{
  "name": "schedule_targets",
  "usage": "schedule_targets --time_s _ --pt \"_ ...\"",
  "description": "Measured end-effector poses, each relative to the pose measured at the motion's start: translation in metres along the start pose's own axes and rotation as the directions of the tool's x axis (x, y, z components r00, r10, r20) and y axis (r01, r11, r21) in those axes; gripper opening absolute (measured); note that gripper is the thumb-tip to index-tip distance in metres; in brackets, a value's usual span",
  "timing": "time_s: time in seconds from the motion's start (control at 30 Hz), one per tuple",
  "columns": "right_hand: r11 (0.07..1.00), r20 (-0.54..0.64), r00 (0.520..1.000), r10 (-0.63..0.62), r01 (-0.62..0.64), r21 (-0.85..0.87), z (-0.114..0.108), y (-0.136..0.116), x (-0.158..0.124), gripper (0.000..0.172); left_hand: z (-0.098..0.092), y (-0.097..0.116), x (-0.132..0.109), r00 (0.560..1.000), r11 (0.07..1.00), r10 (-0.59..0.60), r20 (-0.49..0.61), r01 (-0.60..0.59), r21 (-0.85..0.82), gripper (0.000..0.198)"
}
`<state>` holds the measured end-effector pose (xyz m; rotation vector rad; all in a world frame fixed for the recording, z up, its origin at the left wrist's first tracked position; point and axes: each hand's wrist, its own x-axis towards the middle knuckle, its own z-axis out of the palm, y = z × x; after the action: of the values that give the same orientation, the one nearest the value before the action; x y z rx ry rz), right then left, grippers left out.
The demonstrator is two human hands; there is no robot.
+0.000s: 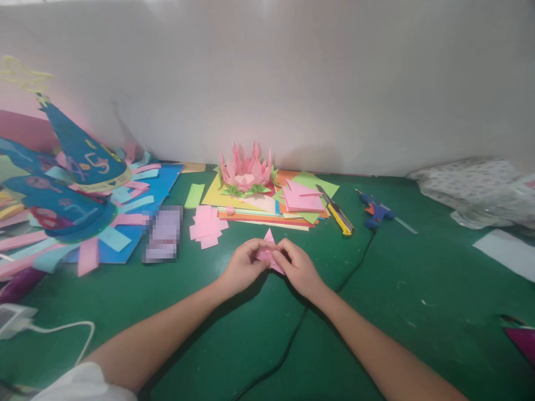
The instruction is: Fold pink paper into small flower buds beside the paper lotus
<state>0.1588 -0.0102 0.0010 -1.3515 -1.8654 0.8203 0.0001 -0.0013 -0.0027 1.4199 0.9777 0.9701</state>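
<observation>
Both of my hands meet over the green table [401, 312], pinching one small folded pink paper piece [268, 245] between them. My left hand [242, 265] grips its left side with curled fingers. My right hand [296, 264] grips its right side, thumb pressed on the fold. A pointed tip of the paper sticks up above my fingers. Just beyond lie a loose pile of pink paper squares [207, 226] and a finished pink paper lotus [246, 171] with green leaves.
A stack of coloured paper sheets [234, 201] lies under the lotus, with a yellow utility knife [336, 214] and a blue glue gun [375, 211] to its right. Its black cord [292, 340] runs between my arms. Blue paper cones [79, 150] crowd the left; a plastic bag [472, 184] sits at right.
</observation>
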Motion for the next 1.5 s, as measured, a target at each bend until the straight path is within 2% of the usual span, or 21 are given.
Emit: schedule_targets --time_s 0.3,0.67,0.8,0.93,1.1,1.2,1.4,1.5 --pt "0.999 0.018 0.999 -0.045 0.045 -0.007 0.000 -0.001 0.000 0.018 0.003 0.006 0.000 0.990 0.981 -0.142 -0.014 0.138 -0.134 0.024" --pt "0.990 0.031 1.000 -0.007 0.003 0.141 -0.002 -0.002 0.000 0.021 0.001 0.013 0.000 0.971 0.938 -0.232 0.049 0.237 -0.253 0.028" --pt "0.985 0.037 0.999 0.004 -0.011 0.170 -0.003 -0.003 -0.001 0.022 0.000 0.015 0.000 0.979 0.938 -0.196 0.061 0.205 -0.278 0.028" --pt "0.978 0.031 1.000 0.003 -0.009 0.208 -0.002 -0.004 -0.001 0.022 -0.002 0.011 0.001 0.991 0.967 -0.134 0.025 0.137 -0.217 0.022" --pt "0.972 0.006 1.000 0.005 -0.006 0.235 -0.003 -0.005 -0.002 0.023 -0.003 0.009 0.000 0.985 0.959 -0.167 0.036 0.171 -0.224 0.026" --pt "0.983 -0.001 1.000 -0.006 0.006 0.183 -0.004 -0.007 -0.002 0.024 -0.002 0.009 -0.001 0.986 0.962 -0.164 0.011 0.162 -0.219 0.027" --pt "0.996 0.027 0.996 -0.085 0.084 0.007 -0.005 -0.008 -0.002 0.026 0.000 0.013 0.001 0.981 0.960 -0.149 -0.120 0.114 -0.257 0.026" --pt "0.997 0.026 0.997 -0.073 0.074 -0.025 -0.004 -0.007 -0.001 0.026 0.000 0.013 0.001 0.981 0.948 -0.143 -0.132 0.097 -0.304 0.028"
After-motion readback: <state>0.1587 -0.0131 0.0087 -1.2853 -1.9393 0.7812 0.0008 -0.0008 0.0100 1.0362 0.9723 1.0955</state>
